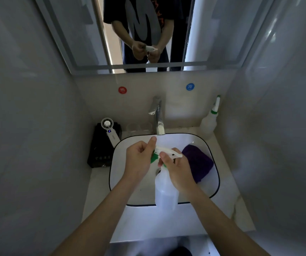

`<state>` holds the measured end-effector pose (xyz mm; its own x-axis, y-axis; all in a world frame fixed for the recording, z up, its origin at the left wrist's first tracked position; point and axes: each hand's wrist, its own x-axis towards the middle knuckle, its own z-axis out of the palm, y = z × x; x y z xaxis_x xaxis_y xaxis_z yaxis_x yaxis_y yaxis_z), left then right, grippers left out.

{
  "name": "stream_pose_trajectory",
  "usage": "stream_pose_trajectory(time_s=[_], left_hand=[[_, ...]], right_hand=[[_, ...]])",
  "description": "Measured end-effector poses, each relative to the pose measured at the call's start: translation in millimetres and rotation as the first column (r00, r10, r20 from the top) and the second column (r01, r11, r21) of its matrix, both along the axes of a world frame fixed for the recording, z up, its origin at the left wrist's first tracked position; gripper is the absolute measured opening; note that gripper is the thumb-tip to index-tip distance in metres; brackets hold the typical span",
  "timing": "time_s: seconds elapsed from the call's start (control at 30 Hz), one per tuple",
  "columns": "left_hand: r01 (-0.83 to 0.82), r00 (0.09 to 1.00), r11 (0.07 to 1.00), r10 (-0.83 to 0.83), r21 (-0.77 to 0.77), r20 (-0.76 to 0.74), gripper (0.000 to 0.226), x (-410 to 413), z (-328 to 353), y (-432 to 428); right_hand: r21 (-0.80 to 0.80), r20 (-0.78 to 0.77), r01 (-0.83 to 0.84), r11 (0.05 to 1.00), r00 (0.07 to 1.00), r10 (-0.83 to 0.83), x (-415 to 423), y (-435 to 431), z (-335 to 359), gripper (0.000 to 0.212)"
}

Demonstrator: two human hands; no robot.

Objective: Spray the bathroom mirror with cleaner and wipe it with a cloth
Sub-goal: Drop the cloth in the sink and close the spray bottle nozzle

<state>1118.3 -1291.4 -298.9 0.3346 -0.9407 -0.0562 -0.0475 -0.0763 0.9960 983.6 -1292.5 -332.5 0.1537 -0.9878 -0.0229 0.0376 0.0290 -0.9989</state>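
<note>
While both hands work above the sink basin (215, 185), the right hand (178, 169) is wrapped around the neck of the translucent spray bottle (165, 191), just under its white trigger head (168, 152). The bottle hangs tilted, its base over the front rim of the basin. The left hand (139, 159) pinches the green collar at the rear of the trigger head, forefinger raised toward the faucet (157, 115).

A purple cloth (198, 162) lies bunched in the right half of the basin, beside the right hand; whether they touch cannot be told. The bathroom mirror (148, 32) hangs on the back wall above the red and blue tap markers, its lower edge well above the faucet.

Side walls stand close to both countertop ends. At the left, a black case (97, 152) with a small white fan (109, 130) on it fills the counter beside the basin. A second bottle (210, 119) occupies the rear right corner. The front counter strip is open.
</note>
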Motion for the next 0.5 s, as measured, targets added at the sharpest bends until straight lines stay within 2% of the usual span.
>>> stream_pose_trajectory(time_s=[0.1,0.17,0.27,0.33,0.5], left_hand=[[0.041,0.999,0.999,-0.04,0.033,-0.021,0.05,6.2,-0.6,2.2],[0.099,0.991,0.994,-0.096,0.035,-0.088,0.045,10.6,-0.6,5.7],[0.157,0.975,0.987,-0.149,0.038,-0.167,0.03,14.7,1.3,9.8],[0.172,0.972,0.984,-0.163,0.041,-0.169,0.024,17.3,2.0,11.3],[0.186,0.973,0.982,-0.178,0.038,-0.15,0.035,19.2,3.0,11.6]], right_hand=[[-0.02,-0.012,0.017,1.0,1.0,-0.017,1.5,-2.1,-0.3,0.015],[-0.029,-0.022,0.024,0.999,0.999,-0.025,2.4,-2.2,-1.9,0.017],[-0.035,-0.026,0.041,0.999,0.999,-0.042,3.0,-1.7,-4.4,0.019],[-0.042,-0.033,0.045,0.998,0.998,-0.047,4.1,-2.2,-4.3,0.018],[-0.069,-0.054,0.057,0.996,0.997,-0.061,5.5,-1.9,-5.1,0.024]])
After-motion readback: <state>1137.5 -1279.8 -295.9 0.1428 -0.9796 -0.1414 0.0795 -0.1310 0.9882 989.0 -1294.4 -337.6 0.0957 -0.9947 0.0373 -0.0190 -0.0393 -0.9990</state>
